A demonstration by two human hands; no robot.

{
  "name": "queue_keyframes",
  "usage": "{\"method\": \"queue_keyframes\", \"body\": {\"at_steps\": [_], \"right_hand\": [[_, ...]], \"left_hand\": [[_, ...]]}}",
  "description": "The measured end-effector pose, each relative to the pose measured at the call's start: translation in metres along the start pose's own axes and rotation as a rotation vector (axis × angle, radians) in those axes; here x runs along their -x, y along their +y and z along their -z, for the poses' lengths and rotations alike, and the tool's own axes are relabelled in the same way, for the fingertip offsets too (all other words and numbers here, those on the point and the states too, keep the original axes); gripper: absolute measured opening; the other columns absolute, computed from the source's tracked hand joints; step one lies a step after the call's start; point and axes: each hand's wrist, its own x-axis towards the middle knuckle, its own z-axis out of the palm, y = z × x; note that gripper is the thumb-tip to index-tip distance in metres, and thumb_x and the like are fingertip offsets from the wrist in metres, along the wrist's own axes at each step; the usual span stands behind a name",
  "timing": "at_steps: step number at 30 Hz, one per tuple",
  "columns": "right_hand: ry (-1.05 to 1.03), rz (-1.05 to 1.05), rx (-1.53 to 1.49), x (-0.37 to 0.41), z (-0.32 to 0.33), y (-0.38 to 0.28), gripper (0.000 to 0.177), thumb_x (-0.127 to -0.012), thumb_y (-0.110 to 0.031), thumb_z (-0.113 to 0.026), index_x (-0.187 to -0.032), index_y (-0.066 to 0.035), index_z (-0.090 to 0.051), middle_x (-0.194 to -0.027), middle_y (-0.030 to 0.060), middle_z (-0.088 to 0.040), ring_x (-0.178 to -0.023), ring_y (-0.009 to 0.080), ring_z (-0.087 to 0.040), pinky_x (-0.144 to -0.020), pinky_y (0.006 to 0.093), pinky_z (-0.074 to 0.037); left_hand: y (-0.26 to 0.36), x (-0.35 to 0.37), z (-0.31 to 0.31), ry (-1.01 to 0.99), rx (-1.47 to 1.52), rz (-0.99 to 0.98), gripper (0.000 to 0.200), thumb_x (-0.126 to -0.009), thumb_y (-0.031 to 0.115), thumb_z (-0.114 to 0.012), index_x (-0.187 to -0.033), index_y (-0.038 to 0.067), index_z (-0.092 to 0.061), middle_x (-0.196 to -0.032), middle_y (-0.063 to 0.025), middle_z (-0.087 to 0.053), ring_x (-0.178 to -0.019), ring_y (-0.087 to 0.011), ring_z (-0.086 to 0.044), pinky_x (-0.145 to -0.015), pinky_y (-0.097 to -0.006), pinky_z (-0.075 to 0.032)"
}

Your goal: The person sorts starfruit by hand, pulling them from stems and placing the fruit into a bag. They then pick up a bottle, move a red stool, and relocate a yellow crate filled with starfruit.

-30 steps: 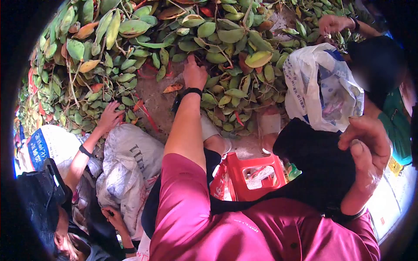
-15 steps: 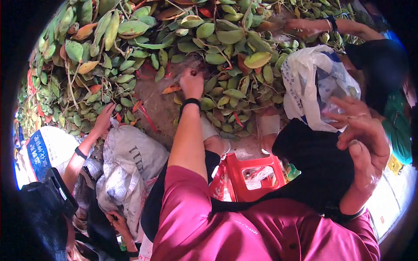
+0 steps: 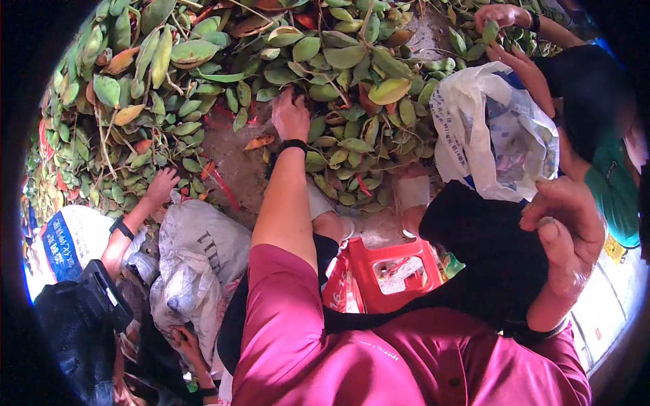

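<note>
My left hand (image 3: 291,116), with a black band at the wrist, reaches to the near edge of a big pile of green pods (image 3: 342,57). Its fingers are bent down among the pods, and whatever they grip is hidden. Bare ground and an orange pod (image 3: 259,142) lie beside that hand. Close to the camera on the right, my right hand (image 3: 572,233) is raised with curled fingers and the thumb apart, with nothing visible in it. Behind it stands an open white plastic bag (image 3: 467,128).
A red stool (image 3: 362,271) is below the pile. At the left, a person's hand (image 3: 161,186) touches the pile beside a full white sack (image 3: 203,233). At the upper right, another person's hands (image 3: 497,17) hold a green pod (image 3: 489,32).
My left hand has shifted slightly up and left, its fingers spreading over the pods. The right-hand person's hand has moved from the white bag up to a green pod.
</note>
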Motion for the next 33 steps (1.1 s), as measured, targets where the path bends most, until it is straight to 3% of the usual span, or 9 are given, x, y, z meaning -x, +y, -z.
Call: {"method": "queue_keyframes", "body": {"at_steps": [5,8,12,13,20,25,29,33], "right_hand": [[-0.048,0.042,0.006,-0.001,0.0,-0.003,0.038,-0.082,-0.012,-0.069,-0.116,0.004,-0.063,-0.091,0.0094,-0.064,-0.078,0.0155,-0.062,-0.072,0.026,-0.049],[-0.074,0.046,0.0,-0.003,-0.001,-0.003,0.037,-0.083,-0.011,-0.069,-0.116,0.004,-0.063,-0.091,0.0091,-0.064,-0.079,0.0155,-0.062,-0.072,0.0256,-0.049],[-0.046,-0.038,-0.001,-0.001,-0.007,-0.008,0.034,-0.084,-0.008,-0.068,-0.117,0.003,-0.063,-0.09,0.0079,-0.065,-0.081,0.0146,-0.062,-0.074,0.0246,-0.049],[-0.051,-0.051,0.008,-0.001,-0.008,-0.01,0.034,-0.085,-0.007,-0.067,-0.117,0.003,-0.063,-0.09,0.0076,-0.065,-0.081,0.0142,-0.062,-0.074,0.0244,-0.048],[-0.082,-0.056,0.065,0.001,-0.009,-0.01,0.034,-0.086,-0.007,-0.068,-0.118,0.002,-0.063,-0.091,0.0071,-0.066,-0.082,0.0126,-0.061,-0.075,0.0239,-0.048],[-0.102,-0.066,0.029,0.001,-0.011,-0.012,0.034,-0.086,-0.007,-0.068,-0.118,0.002,-0.064,-0.092,0.0073,-0.066,-0.083,0.0128,-0.061,-0.075,0.0245,-0.048],[-0.099,-0.086,0.022,-0.002,-0.011,-0.011,0.033,-0.086,-0.005,-0.068,-0.118,0.002,-0.064,-0.093,0.0072,-0.066,-0.083,0.0126,-0.061,-0.076,0.0246,-0.048],[-0.107,-0.082,0.039,-0.004,-0.012,-0.009,0.032,-0.086,-0.005,-0.068,-0.118,0.001,-0.064,-0.093,0.0068,-0.066,-0.082,0.0119,-0.061,-0.075,0.0246,-0.048]], "left_hand": [[0.0,0.004,-0.02,0.044,-0.055,0.038,0.033,-0.083,0.014,-0.068,-0.115,0.007,-0.064,-0.11,-0.0242,-0.059,-0.098,-0.0457,-0.059,-0.084,-0.0516,-0.05],[0.02,0.002,-0.008,-0.028,0.046,0.143,0.028,-0.087,0.014,-0.066,-0.112,0.002,-0.064,-0.11,-0.0205,-0.066,-0.107,-0.044,-0.056,-0.091,-0.0502,-0.048],[0.017,0.002,-0.005,-0.137,-0.102,0.019,0.037,-0.085,0.013,-0.068,-0.119,0.005,-0.057,-0.114,-0.023,-0.06,-0.103,-0.0466,-0.057,-0.086,-0.052,-0.051],[0.025,0.003,0.0,-0.166,-0.085,0.144,0.043,-0.085,0.013,-0.068,-0.125,0.007,-0.053,-0.118,-0.024,-0.056,-0.096,-0.0473,-0.061,-0.08,-0.0538,-0.053],[0.029,0.009,0.013,-0.236,-0.096,0.06,0.035,-0.084,0.011,-0.066,-0.118,0.008,-0.055,-0.122,-0.0253,-0.051,-0.093,-0.0476,-0.064,-0.075,-0.0538,-0.055],[0.026,0.014,0.005,-0.282,-0.154,-0.034,0.03,-0.076,0.001,-0.062,-0.104,0.009,-0.062,-0.123,-0.0272,-0.049,-0.084,-0.0489,-0.064,-0.068,-0.0536,-0.056],[0.021,0.026,0.003,-0.246,-0.144,-0.107,0.033,-0.076,0.002,-0.062,-0.108,0.011,-0.063,-0.123,-0.0281,-0.048,-0.081,-0.0487,-0.064,-0.067,-0.0531,-0.056],[0.021,0.023,0.009,-0.333,-0.142,-0.054,0.033,-0.076,0.006,-0.064,-0.109,0.011,-0.064,-0.124,-0.0251,-0.049,-0.083,-0.0475,-0.065,-0.072,-0.0534,-0.055]]}}
